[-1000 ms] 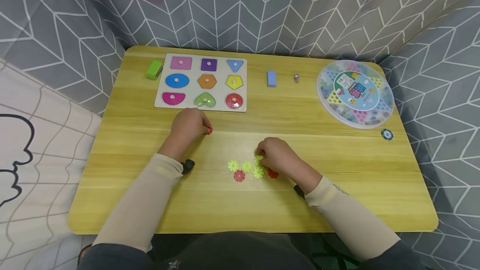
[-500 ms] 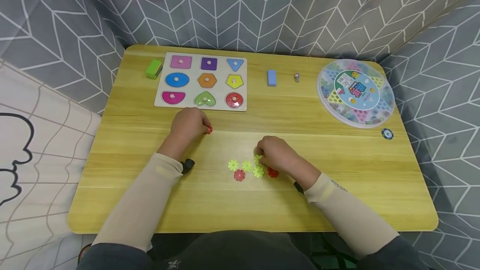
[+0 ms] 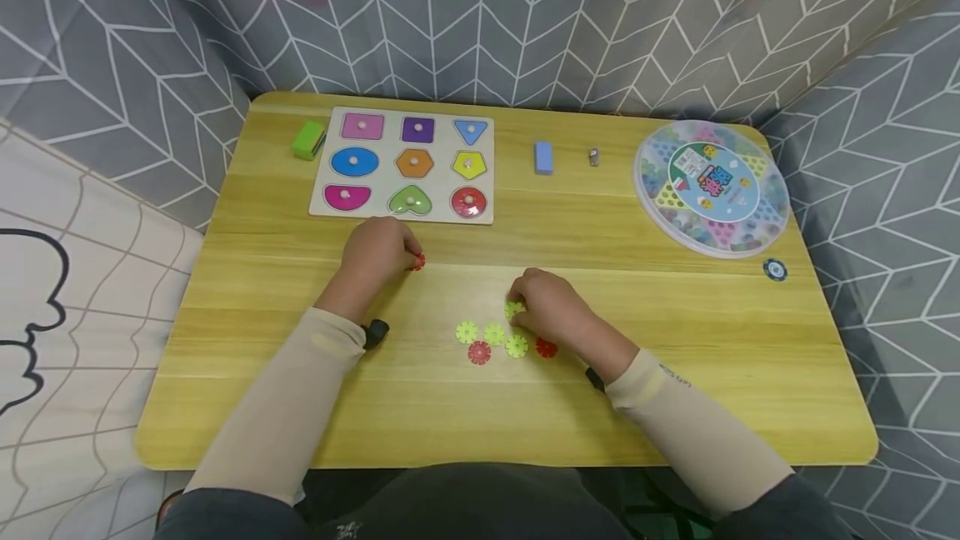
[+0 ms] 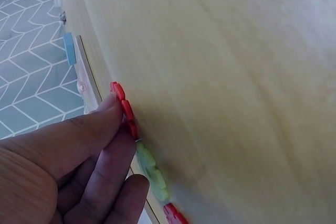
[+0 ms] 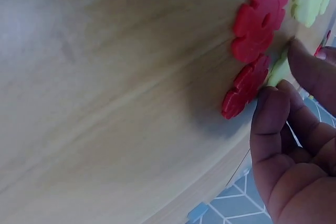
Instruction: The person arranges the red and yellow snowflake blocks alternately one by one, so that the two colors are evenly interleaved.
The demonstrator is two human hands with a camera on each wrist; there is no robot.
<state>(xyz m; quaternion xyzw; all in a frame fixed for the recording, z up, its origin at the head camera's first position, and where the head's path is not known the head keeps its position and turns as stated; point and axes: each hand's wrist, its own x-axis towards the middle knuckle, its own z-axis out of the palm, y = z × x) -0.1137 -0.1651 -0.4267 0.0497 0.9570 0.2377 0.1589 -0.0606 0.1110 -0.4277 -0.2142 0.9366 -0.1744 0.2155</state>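
My left hand point(image 3: 380, 250) pinches a red snowflake disc point(image 4: 126, 111) between thumb and fingers, just in front of the shape puzzle board point(image 3: 487, 182). To its right, the right hand point(image 3: 555, 307) has its thumb and fingertips about a yellow-green snowflake disc point(image 3: 513, 309) low over the table; the fingers cover part of it. Beside that hand lie more yellow-green discs point(image 3: 493, 333) and a red disc point(image 3: 479, 352). Another red disc point(image 3: 546, 347) lies partly under the right hand. The right wrist view has two red discs point(image 5: 261, 17) lying close together near the fingertips.
The wooden table point(image 3: 675, 407) also bears a green block point(image 3: 308, 140), a blue block point(image 3: 543, 157), a small grey object point(image 3: 594, 157), a round game box point(image 3: 652, 211) and a dark round chip point(image 3: 775, 270). Patterned cloth point(image 3: 510, 23) surrounds it at the back and sides.
My right hand has shifted slightly left and away from me, and the yellow-green disc at its fingertips has moved with it. The left hand stays in place with its red disc.
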